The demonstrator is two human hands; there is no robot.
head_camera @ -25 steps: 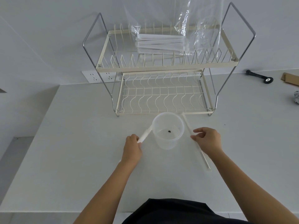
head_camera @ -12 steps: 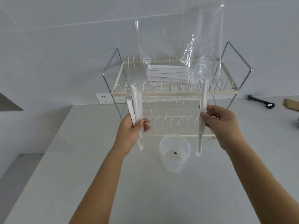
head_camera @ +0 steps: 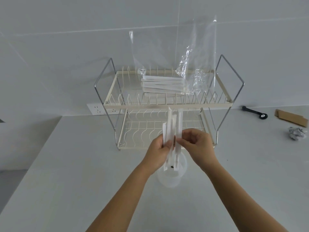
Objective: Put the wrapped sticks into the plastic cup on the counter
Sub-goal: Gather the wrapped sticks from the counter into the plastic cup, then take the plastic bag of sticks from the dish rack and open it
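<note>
My left hand (head_camera: 158, 152) grips a few white paper-wrapped sticks (head_camera: 168, 129) upright. My right hand (head_camera: 199, 146) pinches one more wrapped stick (head_camera: 179, 124) right beside them, so both hands meet. The sticks' lower ends hang just over the mouth of the clear plastic cup (head_camera: 170, 178), which stands on the white counter and has a dark speck at its bottom. My hands partly hide the cup's rim. More wrapped sticks (head_camera: 163, 85) lie in an open clear plastic bag on the rack's top shelf.
A cream two-tier wire dish rack (head_camera: 167, 104) stands behind the cup against the wall. A wall socket (head_camera: 100, 109) sits to its left. At the right lie a black tool (head_camera: 255, 112), a cardboard piece (head_camera: 291, 117) and crumpled foil (head_camera: 296, 133).
Both hands lifted the sticks off the counter, then came together above the cup. The sticks now stand side by side, ends lowered toward the cup's mouth.
</note>
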